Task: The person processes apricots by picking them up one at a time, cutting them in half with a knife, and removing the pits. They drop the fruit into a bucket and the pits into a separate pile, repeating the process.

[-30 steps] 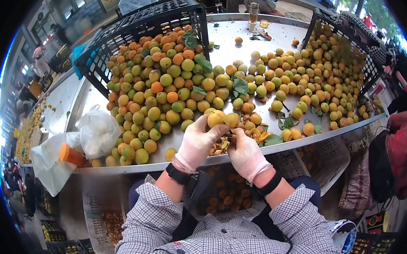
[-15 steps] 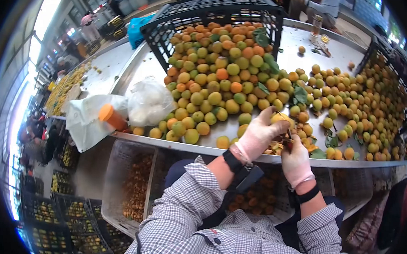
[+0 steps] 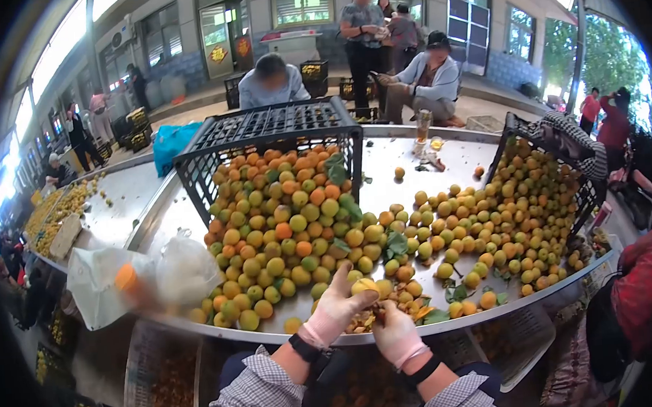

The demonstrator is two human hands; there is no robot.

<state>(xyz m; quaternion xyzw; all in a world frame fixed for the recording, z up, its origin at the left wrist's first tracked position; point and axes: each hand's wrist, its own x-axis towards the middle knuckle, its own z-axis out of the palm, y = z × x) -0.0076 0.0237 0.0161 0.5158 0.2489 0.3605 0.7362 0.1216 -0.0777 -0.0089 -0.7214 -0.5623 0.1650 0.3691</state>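
Head view: the left hand (image 3: 334, 312) was partly curled, its thumb and fingers around a yellow fruit (image 3: 363, 285) just above the metal table (image 3: 384, 156). The right hand (image 3: 397, 334) was nearly closed, its fingertips pinching a dark item (image 3: 380, 313), too small to identify, just beside the fruit. Good technique called for light, even pressure against bruising, left fingertips clear of the dark item, and short, controlled right-hand strokes close to the table.

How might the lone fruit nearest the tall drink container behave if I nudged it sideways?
The lone fruit would probably roll readily, being round and on a smooth-looking metal table. It should keep its shape, as it looks whole.
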